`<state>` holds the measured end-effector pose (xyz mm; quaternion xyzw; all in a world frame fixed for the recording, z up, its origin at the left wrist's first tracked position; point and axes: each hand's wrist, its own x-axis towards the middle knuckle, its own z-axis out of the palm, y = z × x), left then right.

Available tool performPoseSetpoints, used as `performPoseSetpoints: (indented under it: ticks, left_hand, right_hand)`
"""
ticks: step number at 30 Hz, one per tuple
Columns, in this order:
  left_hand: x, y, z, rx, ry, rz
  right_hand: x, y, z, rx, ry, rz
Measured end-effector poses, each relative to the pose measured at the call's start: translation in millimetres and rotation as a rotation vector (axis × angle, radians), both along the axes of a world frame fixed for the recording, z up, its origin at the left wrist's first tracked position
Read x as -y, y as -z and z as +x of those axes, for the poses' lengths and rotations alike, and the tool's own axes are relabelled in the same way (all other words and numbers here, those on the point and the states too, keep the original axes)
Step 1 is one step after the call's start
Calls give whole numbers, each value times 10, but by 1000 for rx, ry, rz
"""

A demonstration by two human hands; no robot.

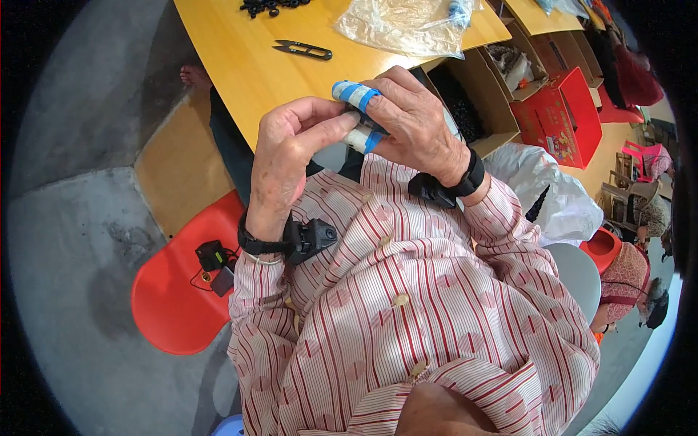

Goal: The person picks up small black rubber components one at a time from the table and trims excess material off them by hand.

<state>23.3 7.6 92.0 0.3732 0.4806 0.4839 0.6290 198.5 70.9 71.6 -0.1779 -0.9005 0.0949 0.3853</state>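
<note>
My left hand [281, 151] and my right hand [416, 120] meet in front of my chest, close to the near edge of the yellow table [240, 87]. The left thumb and index finger are pinched together against the right fingertips. Blue and white tape wraps the right index finger and thumb. A small dark bit shows between the fingertips, too hidden to name. Beyond the hands, black-handled thread snips [303, 49] lie on the table. Several small black rings [273, 7] are heaped at its far end.
A transparent plastic bag [396, 29] lies on the table. Right of it stand cardboard boxes [502, 120], one holding black pieces, a red box [558, 120] and a white plastic sack [538, 190]. A red chair [171, 291] with small black devices is at left. Other people sit far right.
</note>
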Motion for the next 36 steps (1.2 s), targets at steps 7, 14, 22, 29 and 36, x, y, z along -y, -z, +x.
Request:
performPoseSetpoints:
  ticks: [7, 14, 22, 29, 36]
  left_hand:
    - [14, 89, 54, 111, -69, 37]
    - [37, 78, 132, 113, -126, 91]
    - [44, 116, 144, 82, -141, 109]
    - [64, 116, 151, 68, -109, 118]
    - [76, 93, 164, -34, -89, 143]
  right_hand:
    - [-37, 72, -27, -77, 35, 11]
    - [-13, 86, -19, -53, 73, 38]
    - [5, 63, -5, -22, 58, 11]
    - [-11, 46, 53, 46, 41, 35]
    - [8, -63, 84, 225, 75, 43]
